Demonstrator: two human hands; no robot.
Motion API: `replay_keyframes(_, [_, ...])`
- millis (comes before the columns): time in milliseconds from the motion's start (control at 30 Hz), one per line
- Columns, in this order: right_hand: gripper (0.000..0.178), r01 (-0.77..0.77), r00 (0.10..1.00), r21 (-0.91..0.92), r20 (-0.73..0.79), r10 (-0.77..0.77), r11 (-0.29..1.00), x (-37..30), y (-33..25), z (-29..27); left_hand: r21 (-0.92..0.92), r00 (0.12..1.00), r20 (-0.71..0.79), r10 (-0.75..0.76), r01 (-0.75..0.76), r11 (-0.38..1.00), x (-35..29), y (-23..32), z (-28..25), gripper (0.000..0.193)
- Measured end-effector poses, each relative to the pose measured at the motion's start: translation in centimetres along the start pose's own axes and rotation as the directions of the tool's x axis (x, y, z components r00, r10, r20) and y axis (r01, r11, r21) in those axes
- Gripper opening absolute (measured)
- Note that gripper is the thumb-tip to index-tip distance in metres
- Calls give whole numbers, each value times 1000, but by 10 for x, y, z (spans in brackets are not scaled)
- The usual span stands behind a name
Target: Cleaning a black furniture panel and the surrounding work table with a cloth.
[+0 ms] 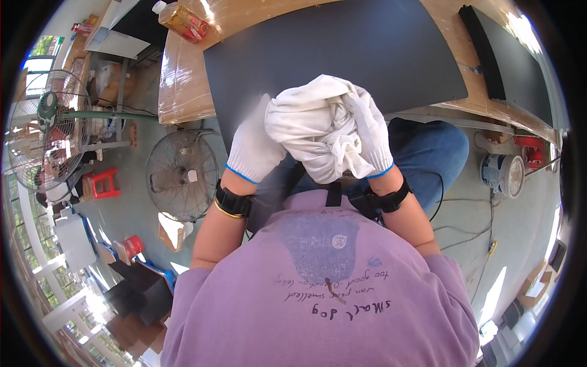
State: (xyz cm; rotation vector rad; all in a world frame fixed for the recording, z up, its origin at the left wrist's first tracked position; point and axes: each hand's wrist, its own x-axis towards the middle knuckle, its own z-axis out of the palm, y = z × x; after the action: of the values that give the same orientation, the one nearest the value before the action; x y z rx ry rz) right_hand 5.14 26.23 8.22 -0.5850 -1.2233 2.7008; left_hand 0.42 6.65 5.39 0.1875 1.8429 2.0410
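Observation:
A bunched, wrinkled white cloth is held up in front of me, over the near edge of a dark flat panel. My right hand, in a white knit glove with a blue cuff, is closed on the cloth's right side, where the folds are twisted together. My left hand, gloved the same way, is against or right beside the cloth's left side. It is smeared by motion and its fingers are mostly hidden, so its grip cannot be made out.
The panel lies on a wrapped brown table, with a drink bottle at its far left. Another dark panel is at the right. Two fans, one a floor fan, stand left. A bucket and cables are at right.

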Motion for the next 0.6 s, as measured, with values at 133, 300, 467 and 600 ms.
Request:
replay_keyframes(133, [26, -125, 974, -187, 162, 156, 974, -3, -1, 2, -138, 979, -191, -76, 50, 989, 2, 20, 6, 26])
replay_keyframes(300, [25, -280, 878, -314, 299, 374, 907, -6, -6, 4, -527, 969, -94, -228, 146, 837, 7, 52, 15, 20])
replay_keyframes(467, [26, -292, 834, -94, 462, 302, 952, -11, -10, 8, -20, 997, -48, -54, 53, 998, 10, 13, 17, 24])
replay_keyframes(600, [31, -286, 956, 8, 70, 285, 958, 2, 2, -4, 65, 956, -174, -237, 252, 966, 8, 29, 40, 31])
